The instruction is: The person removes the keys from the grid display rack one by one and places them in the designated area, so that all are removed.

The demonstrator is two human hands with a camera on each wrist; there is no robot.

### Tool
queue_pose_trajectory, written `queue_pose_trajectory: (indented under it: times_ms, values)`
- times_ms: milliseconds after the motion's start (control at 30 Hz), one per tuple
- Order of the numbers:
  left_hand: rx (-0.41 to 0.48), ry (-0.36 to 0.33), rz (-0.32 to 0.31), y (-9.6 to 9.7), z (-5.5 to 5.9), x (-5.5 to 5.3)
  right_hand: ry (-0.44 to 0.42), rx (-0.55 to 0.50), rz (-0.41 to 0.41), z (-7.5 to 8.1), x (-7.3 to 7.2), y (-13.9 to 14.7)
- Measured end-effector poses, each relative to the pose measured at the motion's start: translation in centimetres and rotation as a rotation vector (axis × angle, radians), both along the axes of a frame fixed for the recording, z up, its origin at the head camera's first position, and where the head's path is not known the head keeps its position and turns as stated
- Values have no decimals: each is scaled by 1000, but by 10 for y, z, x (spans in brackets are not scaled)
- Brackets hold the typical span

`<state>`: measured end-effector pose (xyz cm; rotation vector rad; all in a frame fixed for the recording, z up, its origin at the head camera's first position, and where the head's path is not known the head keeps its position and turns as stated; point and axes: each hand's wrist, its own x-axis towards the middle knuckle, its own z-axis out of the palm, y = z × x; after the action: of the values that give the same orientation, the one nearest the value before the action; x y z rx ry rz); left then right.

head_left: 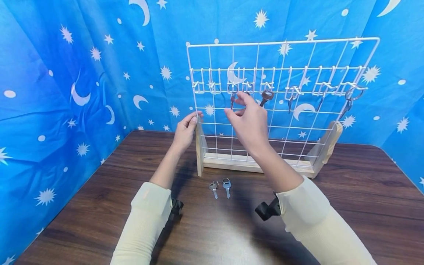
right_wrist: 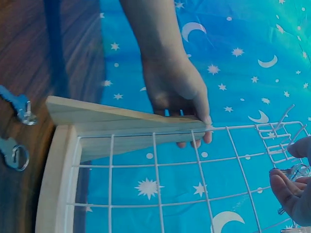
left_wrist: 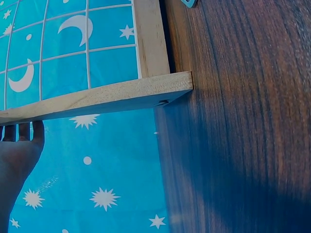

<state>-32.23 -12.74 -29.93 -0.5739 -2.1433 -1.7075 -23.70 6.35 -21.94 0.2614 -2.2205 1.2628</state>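
Observation:
A white wire grid rack point(head_left: 258, 162) stands on a wooden base, with small hooks along its upper part. My left hand point(head_left: 185, 133) grips the left wooden side support point(right_wrist: 121, 116), its fingers wrapped over the edge in the right wrist view. My right hand point(head_left: 250, 119) is raised at the third hook from the left, where a key point(head_left: 232, 100) hangs by its ring. Thumb and fingers stand apart around that key, and in the right wrist view the fingertips point(right_wrist: 282, 187) are close beside it. A darker key point(head_left: 267, 97) hangs just to the right.
Two loose keys with rings, one point(head_left: 213, 188) left of the other point(head_left: 226, 187), lie on the dark wood table point(head_left: 212, 228) in front of the rack. Several more keys point(head_left: 347, 105) hang on hooks toward the right. A blue star-and-moon cloth point(head_left: 159, 92) surrounds the table's back and sides.

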Motion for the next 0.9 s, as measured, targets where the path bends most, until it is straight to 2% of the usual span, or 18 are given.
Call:
queue_pose_trajectory:
  times_ms: [167, 400, 633, 900]
  values:
    - [-1, -7, 8, 0, 0, 0, -36, -14, -20, 6, -7, -4]
    - [0, -3, 4, 1, 0, -1, -53, -50, -26, 6, -16, -6]
    - [1, 9, -1, 1, -1, -2, -79, -109, -27, 8, -20, -5]
    - [8, 11, -7, 0, -1, -2, -71, -129, -25, 8, -21, -7]
